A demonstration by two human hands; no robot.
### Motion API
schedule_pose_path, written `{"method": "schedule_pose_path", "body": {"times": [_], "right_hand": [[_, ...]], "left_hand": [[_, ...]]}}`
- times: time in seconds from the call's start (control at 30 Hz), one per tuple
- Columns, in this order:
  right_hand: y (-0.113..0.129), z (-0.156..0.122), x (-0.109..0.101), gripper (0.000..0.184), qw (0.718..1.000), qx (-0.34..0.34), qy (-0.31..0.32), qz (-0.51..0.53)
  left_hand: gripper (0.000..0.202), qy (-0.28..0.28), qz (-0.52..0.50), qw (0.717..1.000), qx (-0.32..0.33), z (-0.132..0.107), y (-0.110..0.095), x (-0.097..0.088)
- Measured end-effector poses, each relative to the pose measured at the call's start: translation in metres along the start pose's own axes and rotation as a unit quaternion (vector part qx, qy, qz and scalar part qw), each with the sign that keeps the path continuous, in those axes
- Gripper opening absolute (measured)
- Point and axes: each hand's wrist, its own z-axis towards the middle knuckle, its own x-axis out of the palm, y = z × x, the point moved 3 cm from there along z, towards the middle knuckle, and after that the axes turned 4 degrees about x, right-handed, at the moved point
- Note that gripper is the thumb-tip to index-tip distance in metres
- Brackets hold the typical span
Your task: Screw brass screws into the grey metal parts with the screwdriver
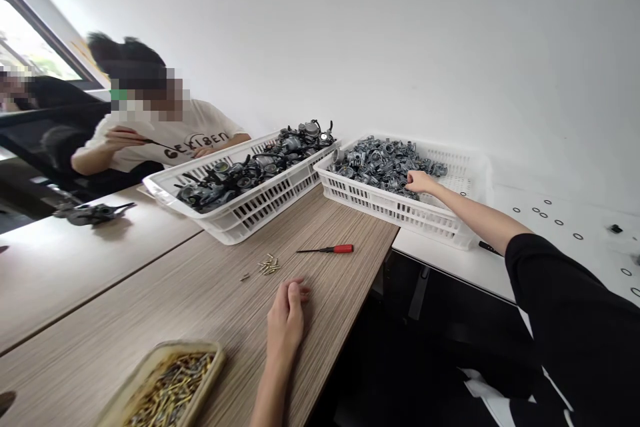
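My left hand (287, 313) rests on the wooden table with its fingers loosely bent and nothing visible in them. Ahead of it lie a small pile of brass screw-like pins (270, 265) and a screwdriver (343, 249) with a red handle. My right hand (421, 183) reaches into the right white basket (390, 208), its fingers closed at a grey metal carburetor body (407, 187) among many similar castings (375, 159). The fingertips are partly hidden there.
The left white basket (225, 230) holds dark assembled carburetors (260, 170). Nearby sits a tub (220, 363) of brass pieces. Another carburetor (95, 213) lies before a co-worker (200, 123) holding a thin tool. Black rings (559, 222) dot the white table at right.
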Motion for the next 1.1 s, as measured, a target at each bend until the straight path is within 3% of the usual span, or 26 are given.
{"method": "schedule_pose_path", "body": {"times": [0.17,0.3,0.47,0.6,0.73,0.9,1.1], "right_hand": [[0.004,-0.001,-0.028,0.022,1.0,-0.001,-0.026,0.003],[0.022,-0.004,-0.061,0.021,0.998,-0.028,-0.056,0.017],[0.069,-0.021,-0.097,0.016,0.992,-0.08,-0.083,0.049],[0.119,-0.045,-0.102,0.012,0.985,-0.138,-0.072,0.077],[0.177,-0.073,-0.076,0.01,0.97,-0.21,-0.029,0.121],[0.246,-0.116,-0.009,0.011,0.943,-0.317,-0.034,0.097],[0.293,-0.166,0.064,0.011,0.918,-0.369,-0.015,0.147]], "left_hand": [[0.058,-0.009,-0.02,1.0,0.006,0.001,0.0,0.002],[0.056,-0.01,-0.025,1.0,0.008,0.002,0.001,0.003],[0.05,-0.015,-0.034,0.999,0.017,0.001,-0.002,0.005],[0.044,-0.023,-0.039,0.998,0.043,-0.001,-0.01,0.004],[0.039,-0.03,-0.051,0.996,0.073,-0.003,-0.016,0.005],[0.034,-0.066,-0.028,0.992,0.1,-0.007,-0.018,0.007],[0.062,-0.127,-0.007,0.988,0.084,-0.005,-0.014,0.0]]}}
